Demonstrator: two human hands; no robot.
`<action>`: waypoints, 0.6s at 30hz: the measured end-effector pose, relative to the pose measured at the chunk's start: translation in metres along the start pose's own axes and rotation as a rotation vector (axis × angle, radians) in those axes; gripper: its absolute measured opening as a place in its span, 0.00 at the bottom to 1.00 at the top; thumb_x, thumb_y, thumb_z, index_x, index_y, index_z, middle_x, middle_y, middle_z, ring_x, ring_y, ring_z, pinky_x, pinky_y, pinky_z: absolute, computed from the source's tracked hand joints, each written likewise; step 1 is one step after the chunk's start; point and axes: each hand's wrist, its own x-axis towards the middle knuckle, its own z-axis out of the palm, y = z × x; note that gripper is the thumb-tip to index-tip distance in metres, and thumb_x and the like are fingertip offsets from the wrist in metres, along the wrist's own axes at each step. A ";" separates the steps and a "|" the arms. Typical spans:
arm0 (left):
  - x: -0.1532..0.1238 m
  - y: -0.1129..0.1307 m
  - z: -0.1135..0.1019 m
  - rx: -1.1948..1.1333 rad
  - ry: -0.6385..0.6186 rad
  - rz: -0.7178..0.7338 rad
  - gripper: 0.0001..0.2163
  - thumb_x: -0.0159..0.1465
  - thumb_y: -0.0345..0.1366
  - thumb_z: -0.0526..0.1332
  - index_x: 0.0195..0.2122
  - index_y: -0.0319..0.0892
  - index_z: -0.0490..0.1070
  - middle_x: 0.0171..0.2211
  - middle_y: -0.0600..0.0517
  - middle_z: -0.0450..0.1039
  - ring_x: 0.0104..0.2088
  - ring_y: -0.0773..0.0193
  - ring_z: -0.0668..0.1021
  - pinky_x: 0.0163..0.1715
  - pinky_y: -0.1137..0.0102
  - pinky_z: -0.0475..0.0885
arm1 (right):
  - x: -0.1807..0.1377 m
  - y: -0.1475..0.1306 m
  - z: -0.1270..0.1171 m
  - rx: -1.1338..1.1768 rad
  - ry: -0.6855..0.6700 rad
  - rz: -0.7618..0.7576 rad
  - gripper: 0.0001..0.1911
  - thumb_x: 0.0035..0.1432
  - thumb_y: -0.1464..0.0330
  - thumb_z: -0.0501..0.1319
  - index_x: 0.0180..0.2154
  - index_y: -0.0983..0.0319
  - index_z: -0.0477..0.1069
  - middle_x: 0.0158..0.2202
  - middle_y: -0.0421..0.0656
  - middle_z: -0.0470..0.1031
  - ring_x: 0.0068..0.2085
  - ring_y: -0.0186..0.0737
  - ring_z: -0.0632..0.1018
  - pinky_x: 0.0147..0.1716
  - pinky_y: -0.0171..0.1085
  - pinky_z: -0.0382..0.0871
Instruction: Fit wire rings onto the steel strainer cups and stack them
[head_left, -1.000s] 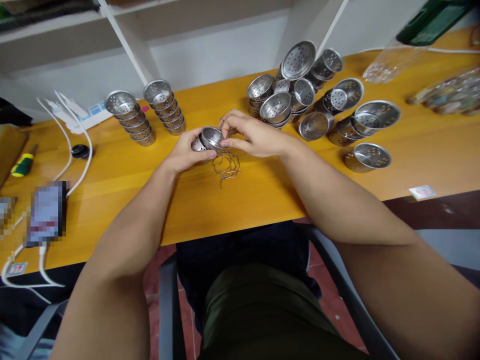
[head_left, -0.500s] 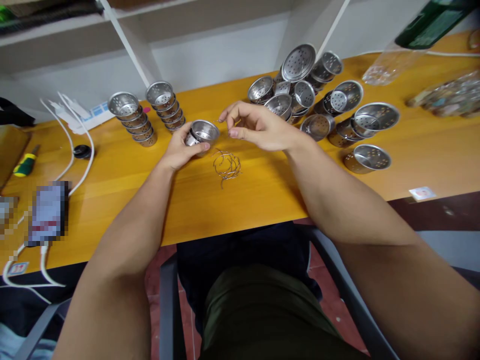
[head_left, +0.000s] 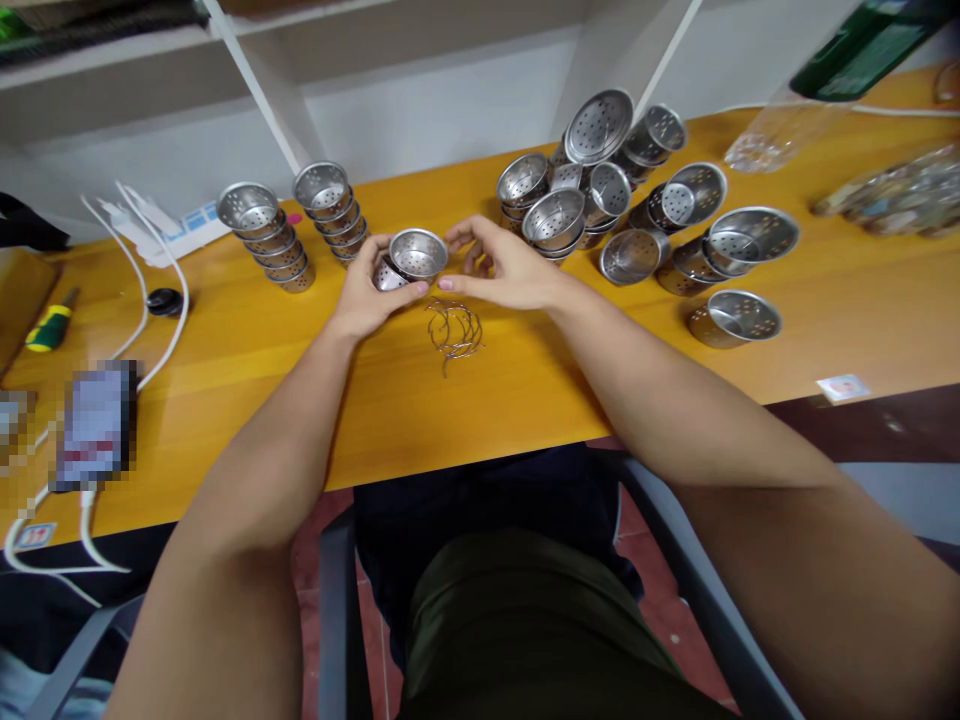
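Under the shelf, my left hand (head_left: 367, 295) grips a shiny perforated metal cup (head_left: 418, 262) from its left side, the mouth facing up. A second perforated cup (head_left: 388, 275) shows partly between that cup and my palm. My right hand (head_left: 502, 265) is on the cup's right, fingers apart and curved, the thumb tip close to the rim. I see nothing held in it, and whether it touches the cup I cannot tell. Just below the hands lies a small heap of thin bent wire pieces (head_left: 456, 332) on the wooden table (head_left: 450, 420).
Two stacks of perforated cups, a left stack (head_left: 266, 240) and a right stack (head_left: 334, 212), stand at the back left. A cluster of similar cups (head_left: 600, 190) fills the back right. Further out are a plastic bottle (head_left: 810, 100), a screwdriver (head_left: 52, 328) and white cables (head_left: 176, 340).
My right hand has come down and left to the cup, and its fingers have spread. The cup in my left hand has shifted slightly up and right.
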 end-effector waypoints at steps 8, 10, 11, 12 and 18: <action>-0.004 -0.009 0.008 0.089 -0.010 -0.005 0.66 0.46 0.80 0.93 0.77 0.49 0.75 0.79 0.32 0.80 0.80 0.28 0.83 0.87 0.36 0.78 | 0.041 0.024 0.016 0.021 0.161 0.050 0.52 0.65 0.27 0.85 0.70 0.56 0.82 0.67 0.58 0.89 0.68 0.66 0.88 0.72 0.63 0.89; -0.004 -0.006 0.006 0.119 -0.021 -0.039 0.60 0.46 0.77 0.94 0.71 0.47 0.81 0.75 0.33 0.84 0.77 0.28 0.86 0.86 0.36 0.78 | 0.061 0.042 0.017 -0.033 0.214 0.138 0.46 0.69 0.35 0.86 0.70 0.57 0.81 0.67 0.57 0.89 0.68 0.66 0.88 0.73 0.63 0.88; -0.004 -0.002 0.004 0.124 -0.041 -0.041 0.57 0.47 0.77 0.94 0.67 0.46 0.83 0.71 0.35 0.86 0.74 0.29 0.88 0.84 0.36 0.80 | 0.071 0.051 0.019 -0.053 0.222 0.189 0.43 0.69 0.40 0.88 0.70 0.58 0.81 0.67 0.57 0.89 0.68 0.66 0.88 0.73 0.64 0.88; -0.005 0.002 0.003 0.120 -0.064 -0.032 0.54 0.48 0.77 0.94 0.65 0.46 0.85 0.68 0.36 0.88 0.71 0.31 0.89 0.82 0.37 0.82 | 0.080 0.059 0.022 -0.069 0.222 0.236 0.41 0.68 0.46 0.90 0.69 0.59 0.82 0.65 0.57 0.89 0.67 0.65 0.89 0.74 0.64 0.88; -0.008 0.017 0.007 -0.002 -0.175 0.013 0.57 0.50 0.80 0.91 0.70 0.46 0.83 0.69 0.35 0.89 0.70 0.33 0.91 0.75 0.41 0.87 | 0.109 0.079 0.049 -0.084 0.191 0.322 0.32 0.66 0.58 0.90 0.63 0.60 0.84 0.63 0.55 0.91 0.64 0.63 0.92 0.75 0.65 0.87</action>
